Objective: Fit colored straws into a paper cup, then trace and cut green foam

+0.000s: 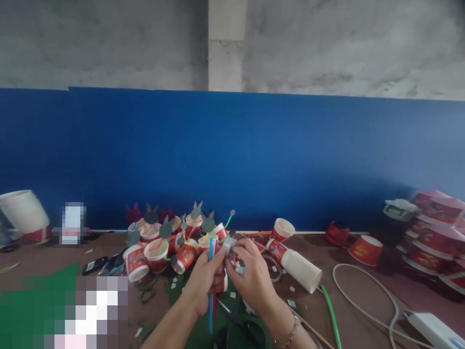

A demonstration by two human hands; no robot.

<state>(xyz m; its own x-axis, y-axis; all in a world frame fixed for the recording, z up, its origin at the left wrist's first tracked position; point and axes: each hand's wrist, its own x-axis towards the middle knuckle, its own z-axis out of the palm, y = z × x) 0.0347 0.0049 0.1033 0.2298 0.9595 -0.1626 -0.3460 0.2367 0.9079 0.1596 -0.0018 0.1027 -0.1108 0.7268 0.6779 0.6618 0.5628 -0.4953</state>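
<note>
Blue wall, cluttered desk (54, 259): left hand (203, 281) pinches thin craft stems (210, 315), likely light and bendy, best gripped mid-length; right hand (252, 278) pinches a small pale piece (229, 245).

Bottom edge cuts both forearms; we see the left hand (203, 281) and the right hand (250, 278) only from the wrist up. The small pale piece (229, 244) pinched at the right fingertips is too small for us to identify. The straws (210, 295) in the left fist are partly covered by the palm. A dark looped object (250, 332) lies half under the right wrist; we cannot tell what it is. A large pixelated block (90, 310) and a small pixelated patch (72, 223) mask whatever lies there. The white bucket (22, 213) is cropped by the left edge. The stack of red bowls (436, 232) is smeared and cropped at right. The white box (434, 329) runs off the corner.
</note>
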